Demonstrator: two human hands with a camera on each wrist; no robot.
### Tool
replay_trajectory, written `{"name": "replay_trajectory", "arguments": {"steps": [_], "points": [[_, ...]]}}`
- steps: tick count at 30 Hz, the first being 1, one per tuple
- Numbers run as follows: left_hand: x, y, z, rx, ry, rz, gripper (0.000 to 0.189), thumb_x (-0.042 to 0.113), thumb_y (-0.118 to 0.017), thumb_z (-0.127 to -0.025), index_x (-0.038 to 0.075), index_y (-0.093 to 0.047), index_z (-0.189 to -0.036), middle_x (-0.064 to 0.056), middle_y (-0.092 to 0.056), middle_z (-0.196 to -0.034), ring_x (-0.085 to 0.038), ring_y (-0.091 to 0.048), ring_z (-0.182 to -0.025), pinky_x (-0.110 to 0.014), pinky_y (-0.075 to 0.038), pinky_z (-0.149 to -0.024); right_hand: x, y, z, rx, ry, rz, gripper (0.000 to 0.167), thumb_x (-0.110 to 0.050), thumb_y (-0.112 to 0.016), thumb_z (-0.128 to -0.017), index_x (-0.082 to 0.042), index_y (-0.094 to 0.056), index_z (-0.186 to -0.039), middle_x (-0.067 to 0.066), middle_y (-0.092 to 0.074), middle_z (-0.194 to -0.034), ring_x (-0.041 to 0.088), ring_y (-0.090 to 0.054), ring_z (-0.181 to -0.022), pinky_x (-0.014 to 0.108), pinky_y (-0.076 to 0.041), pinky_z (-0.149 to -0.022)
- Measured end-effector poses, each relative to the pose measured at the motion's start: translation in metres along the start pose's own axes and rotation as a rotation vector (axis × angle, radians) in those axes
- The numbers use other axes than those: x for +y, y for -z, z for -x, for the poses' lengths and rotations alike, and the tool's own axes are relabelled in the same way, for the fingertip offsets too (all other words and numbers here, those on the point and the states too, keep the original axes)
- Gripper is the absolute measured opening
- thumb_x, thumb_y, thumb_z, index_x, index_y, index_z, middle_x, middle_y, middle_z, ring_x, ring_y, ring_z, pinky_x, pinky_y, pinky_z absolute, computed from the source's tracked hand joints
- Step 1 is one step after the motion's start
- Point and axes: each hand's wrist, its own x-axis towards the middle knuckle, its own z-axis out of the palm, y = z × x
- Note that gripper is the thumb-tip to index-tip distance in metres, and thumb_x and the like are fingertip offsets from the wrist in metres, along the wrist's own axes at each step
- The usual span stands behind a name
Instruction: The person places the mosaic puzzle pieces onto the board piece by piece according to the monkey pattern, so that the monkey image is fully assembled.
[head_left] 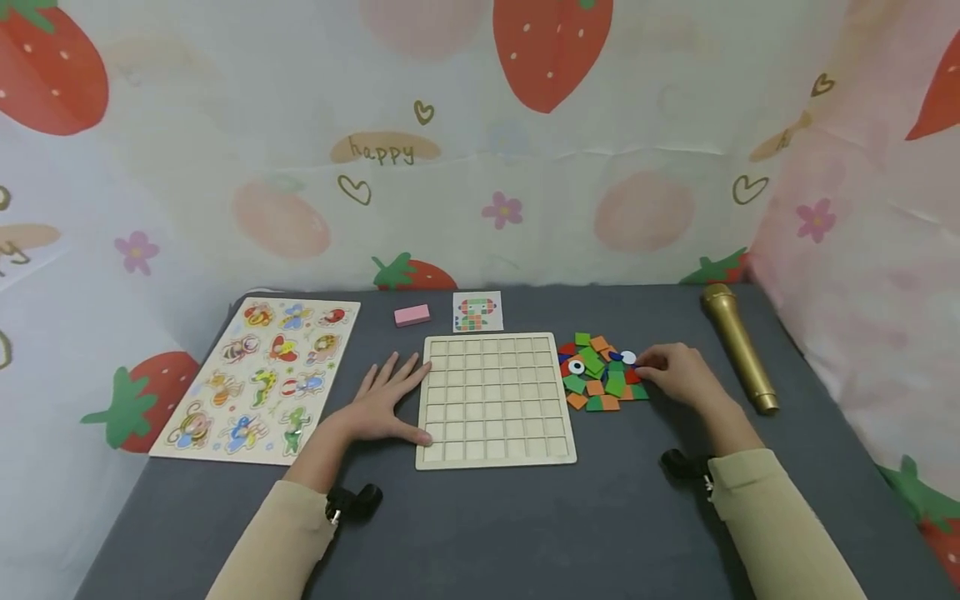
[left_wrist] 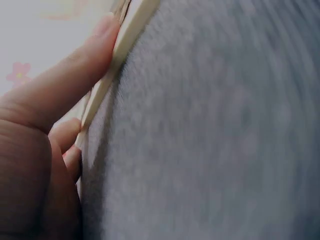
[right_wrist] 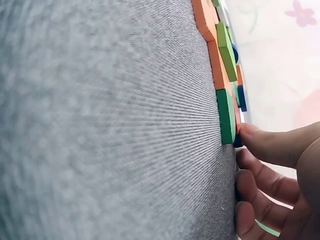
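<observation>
A pale wooden grid board (head_left: 497, 398) lies flat on the dark grey table. My left hand (head_left: 381, 407) rests at its left side, fingers spread, with thumb and fingertips on the frame; the left wrist view shows the thumb (left_wrist: 75, 75) against the board's edge (left_wrist: 112, 72). To the right of the board lies a loose pile of coloured tiles (head_left: 592, 364), green, orange, red and blue, with two round white pieces. My right hand (head_left: 681, 375) is at the pile's right edge, thumb and forefinger pinching a small dark blue tile (right_wrist: 238, 140) beside a green tile (right_wrist: 226, 116).
A picture card (head_left: 477, 312) lies behind the board, with a pink block (head_left: 412, 315) to its left. On the far left is a sheet of cartoon insects (head_left: 258, 379). A gold microphone (head_left: 741, 348) lies right of my right hand. Strawberry-print cloth (head_left: 465, 192) hangs behind the table.
</observation>
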Motion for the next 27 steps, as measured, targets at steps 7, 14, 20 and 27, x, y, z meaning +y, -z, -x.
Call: {"name": "replay_trajectory", "arguments": {"steps": [7, 14, 20, 27], "points": [[-0.005, -0.001, 0.005, 0.055, 0.019, 0.034, 0.123, 0.065, -0.084, -0.068, 0.025, -0.019, -0.164, -0.007, -0.006, -0.171, -0.036, 0.009, -0.157, -0.061, 0.008, -0.123, -0.007, -0.001, -0.008, -0.03, -0.054, -0.064, 0.023, -0.024, -0.062, -0.102, -0.003, -0.07, -0.107, 0.016, -0.068, -0.104, 0.029, -0.061, -0.093, 0.04, -0.049, -0.076], [-0.001, -0.003, 0.003, 0.033, 0.001, 0.054, 0.123, 0.065, -0.084, -0.068, 0.024, -0.018, -0.164, -0.007, -0.006, -0.171, -0.036, 0.01, -0.157, -0.061, 0.008, -0.123, -0.008, 0.0, -0.004, -0.015, -0.104, -0.058, 0.023, -0.024, -0.062, -0.102, -0.001, -0.065, -0.104, 0.018, -0.065, -0.106, 0.031, -0.059, -0.094, 0.041, -0.048, -0.078], [0.0, -0.003, 0.001, 0.037, 0.001, 0.051, 0.124, 0.065, -0.085, -0.068, 0.024, -0.017, -0.164, -0.007, -0.007, -0.171, -0.036, 0.009, -0.157, -0.06, 0.008, -0.123, -0.019, -0.002, 0.003, 0.035, -0.076, -0.118, 0.028, -0.025, -0.061, -0.102, -0.002, -0.064, -0.116, 0.02, -0.068, -0.109, 0.03, -0.062, -0.094, 0.039, -0.05, -0.075], [0.001, -0.001, 0.0, 0.026, 0.007, 0.056, 0.125, 0.066, -0.084, -0.067, 0.024, -0.016, -0.164, -0.007, -0.006, -0.171, -0.036, 0.01, -0.157, -0.061, 0.009, -0.123, -0.046, -0.012, 0.006, 0.078, 0.024, -0.184, 0.026, -0.021, -0.063, -0.102, -0.003, -0.07, -0.118, 0.017, -0.072, -0.105, 0.028, -0.065, -0.091, 0.035, -0.051, -0.07]]}}
